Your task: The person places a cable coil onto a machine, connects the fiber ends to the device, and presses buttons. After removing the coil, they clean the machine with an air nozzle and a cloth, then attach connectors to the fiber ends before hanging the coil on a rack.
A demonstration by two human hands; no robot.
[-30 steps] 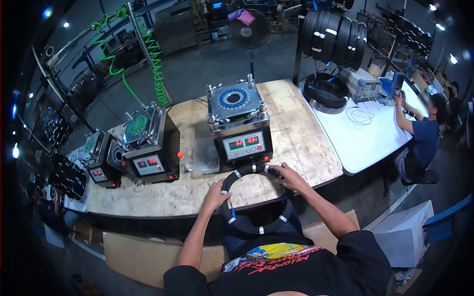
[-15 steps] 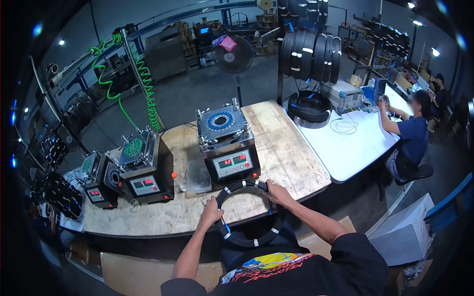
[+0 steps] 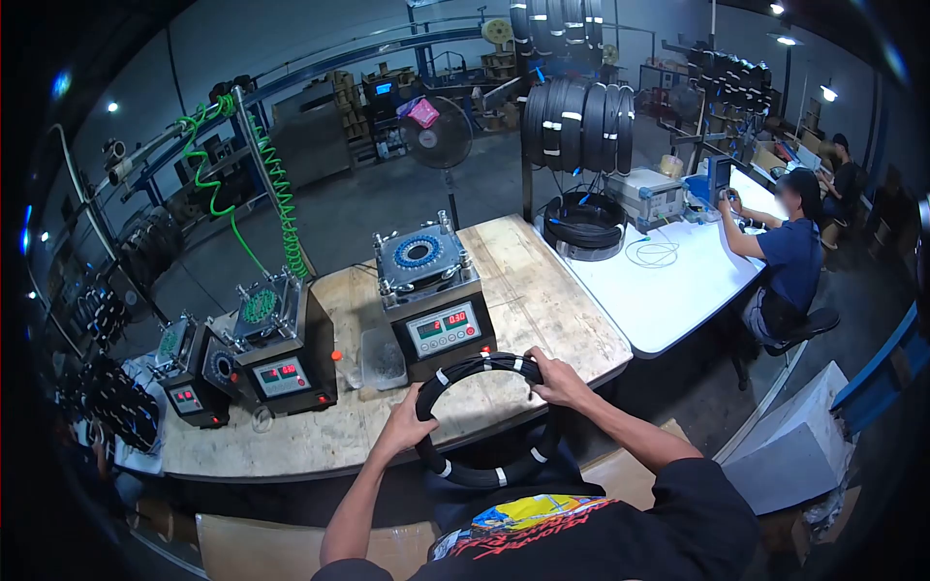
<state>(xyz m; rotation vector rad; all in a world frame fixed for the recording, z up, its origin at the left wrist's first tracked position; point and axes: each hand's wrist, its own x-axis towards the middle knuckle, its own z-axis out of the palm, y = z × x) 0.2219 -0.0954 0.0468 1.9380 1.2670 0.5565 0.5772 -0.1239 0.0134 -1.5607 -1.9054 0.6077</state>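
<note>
A coil of black cable (image 3: 500, 477), bound with several white tape bands, is held between my two hands in front of my body. My left hand (image 3: 409, 423) grips its left side, fingers wrapped round it. On the upper right of the ring, my right hand (image 3: 559, 379) is closed round the coil. The coil's top edge overlaps the front of the wooden table (image 3: 504, 412). Just beyond it stands a polishing machine (image 3: 431, 290) with a round blue-ringed plate on top and a lit red display.
Two similar machines (image 3: 276, 334) (image 3: 189, 373) stand to the left. A clear plastic tray (image 3: 385, 358) lies beside the nearest machine. At right is a white table (image 3: 668, 310) with more coils (image 3: 585, 223) and a seated co-worker (image 3: 799, 247). Cable coils hang from a rack (image 3: 578, 126).
The coil has tilted in my hands, and both hands have shifted slightly. The view has turned a little to the right. The near machine's display reads differently.
</note>
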